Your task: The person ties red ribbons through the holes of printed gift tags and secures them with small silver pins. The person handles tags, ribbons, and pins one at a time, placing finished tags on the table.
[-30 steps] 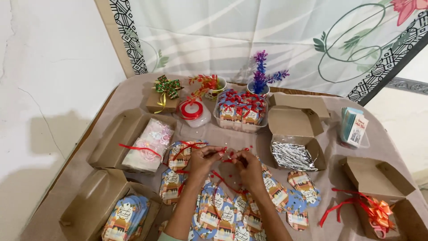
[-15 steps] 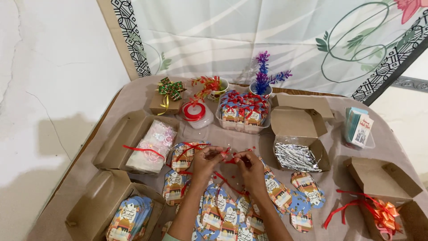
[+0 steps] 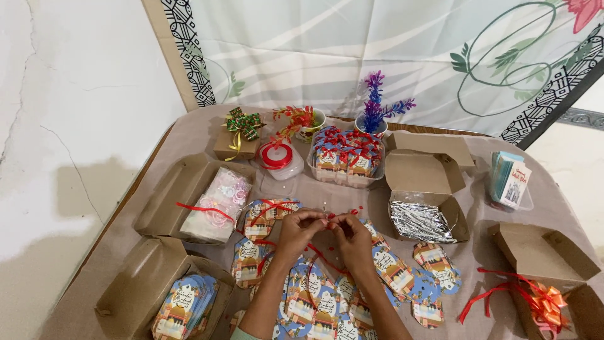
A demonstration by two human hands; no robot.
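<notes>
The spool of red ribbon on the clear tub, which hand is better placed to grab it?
Likely the left hand. The spool of red ribbon sits up and left of both hands, on its side; the right hand would have to cross over.

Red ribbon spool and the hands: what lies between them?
In the head view, only bare tablecloth separates the red ribbon spool from the left hand and right hand.

Bare cloth between the ribbon spool (image 3: 276,155) and the hands leaves a narrow lane, hemmed by the open box of foil strips (image 3: 423,220), the clear tub (image 3: 346,160), scattered paper tags (image 3: 390,267) and brown boxes (image 3: 182,195).
</notes>
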